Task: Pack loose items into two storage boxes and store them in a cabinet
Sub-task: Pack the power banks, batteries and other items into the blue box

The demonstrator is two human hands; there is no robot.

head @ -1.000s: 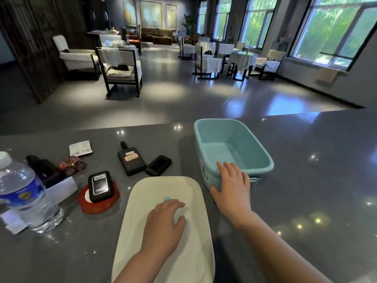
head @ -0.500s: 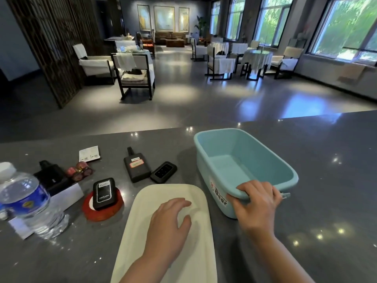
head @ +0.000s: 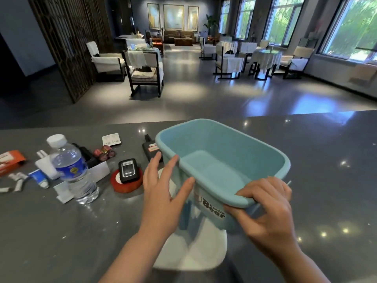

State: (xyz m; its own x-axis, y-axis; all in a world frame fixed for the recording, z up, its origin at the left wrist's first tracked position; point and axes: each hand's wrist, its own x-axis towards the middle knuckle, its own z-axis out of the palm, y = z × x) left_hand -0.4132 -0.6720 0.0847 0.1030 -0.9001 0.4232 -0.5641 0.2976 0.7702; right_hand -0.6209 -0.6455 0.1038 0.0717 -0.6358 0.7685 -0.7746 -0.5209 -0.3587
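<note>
An empty light-blue storage box (head: 224,144) is lifted and tilted over the white lid (head: 195,254) on the grey counter (head: 326,160). My right hand (head: 267,209) grips the box's near rim, fingers curled over the edge. My left hand (head: 165,186) is beside the box's left wall with straight spread fingers; whether it touches is unclear. Loose items lie to the left: a black device (head: 128,170) on a red tape roll (head: 122,184), a black flask-like item (head: 150,149), small red cylinders (head: 104,153), a white card (head: 111,139).
A water bottle (head: 71,170) stands at the left among a white box (head: 98,172), a tube (head: 39,179), an orange packet (head: 10,161) and small white pieces. Beyond the counter's far edge lies a hall with chairs and tables.
My right hand has lifted the blue box and brought it left and nearer, over the white lid. My left hand left the lid and rose to the box's side. The view shifted right.
</note>
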